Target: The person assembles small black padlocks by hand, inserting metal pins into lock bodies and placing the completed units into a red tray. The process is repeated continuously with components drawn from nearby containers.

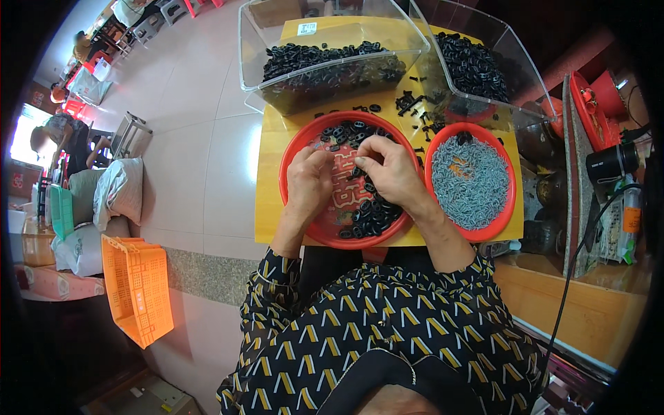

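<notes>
Both my hands are over a round red tray (285, 149) with a pale printed pattern on its floor. Small black oval pieces with holes (377, 216) lie in it, heaped at the near right and scattered toward the far rim. My left hand (309, 181) is over the tray's left side, fingers curled and pinched; what they hold is hidden. My right hand (393, 171) comes in from the right with thumb and forefinger together. A black piece shows right by its fingertips, but I cannot tell whether it is gripped.
Beside the tray, a second red tray (512, 181) holds many small silvery screws (469, 183). Behind stand two clear plastic bins (332, 93) (477, 69) of black pieces. Loose black bits (408, 104) lie on the yellow table (270, 207). An orange crate (138, 290) stands at the left. People sit farther off.
</notes>
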`<state>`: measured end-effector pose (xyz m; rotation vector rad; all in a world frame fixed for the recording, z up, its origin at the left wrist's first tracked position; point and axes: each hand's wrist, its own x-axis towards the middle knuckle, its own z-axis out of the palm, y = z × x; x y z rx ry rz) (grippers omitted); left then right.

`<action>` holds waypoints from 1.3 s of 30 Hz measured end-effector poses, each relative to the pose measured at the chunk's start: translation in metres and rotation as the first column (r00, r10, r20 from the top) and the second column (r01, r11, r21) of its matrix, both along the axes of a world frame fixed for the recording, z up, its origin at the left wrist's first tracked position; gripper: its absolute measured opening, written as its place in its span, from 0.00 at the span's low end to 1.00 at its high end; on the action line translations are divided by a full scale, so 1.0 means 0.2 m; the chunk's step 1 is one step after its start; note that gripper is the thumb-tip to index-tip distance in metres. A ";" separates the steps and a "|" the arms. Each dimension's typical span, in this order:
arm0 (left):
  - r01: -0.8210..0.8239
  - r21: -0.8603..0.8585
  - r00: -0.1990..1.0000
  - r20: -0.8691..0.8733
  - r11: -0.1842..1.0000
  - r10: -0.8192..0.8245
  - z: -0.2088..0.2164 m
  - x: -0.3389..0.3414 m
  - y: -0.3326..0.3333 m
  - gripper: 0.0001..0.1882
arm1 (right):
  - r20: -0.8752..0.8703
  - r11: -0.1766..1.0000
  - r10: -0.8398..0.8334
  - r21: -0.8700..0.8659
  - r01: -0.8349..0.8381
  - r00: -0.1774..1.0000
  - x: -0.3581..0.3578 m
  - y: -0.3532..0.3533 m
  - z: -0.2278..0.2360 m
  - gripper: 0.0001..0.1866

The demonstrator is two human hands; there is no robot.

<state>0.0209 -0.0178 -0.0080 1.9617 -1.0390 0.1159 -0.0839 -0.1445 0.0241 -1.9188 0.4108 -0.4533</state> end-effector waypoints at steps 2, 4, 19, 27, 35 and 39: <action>0.002 -0.060 0.988 -0.152 0.998 -0.011 0.01 -0.02 0.00 0.02 | -0.029 0.974 0.018 0.228 -0.011 0.999 -0.03 0.01 0.00 0.03; 0.002 -0.150 0.913 -0.403 0.989 -0.063 0.03 -0.05 0.01 0.02 | -0.006 0.912 0.005 0.410 -0.002 1.000 -0.05 0.02 -0.04 0.02; -0.065 -0.419 0.617 -0.730 0.906 -0.293 0.08 -0.15 0.06 0.06 | 0.017 0.953 -0.003 0.302 -0.002 1.000 -0.09 0.12 -0.07 0.09; 0.106 -0.296 0.990 -0.057 0.949 -0.128 0.11 -0.18 0.07 0.10 | -0.014 0.880 0.083 0.470 -0.066 0.996 -0.10 0.15 0.06 0.08; 0.146 -0.190 0.987 0.088 0.971 -0.132 0.11 -0.20 0.09 0.15 | 0.035 0.927 0.040 0.372 -0.050 0.999 -0.09 0.15 -0.01 0.05; -0.047 -0.336 0.788 -0.591 0.941 -0.171 0.05 -0.22 0.12 0.12 | 0.069 0.991 -0.048 0.125 0.039 0.996 -0.07 0.16 -0.06 0.04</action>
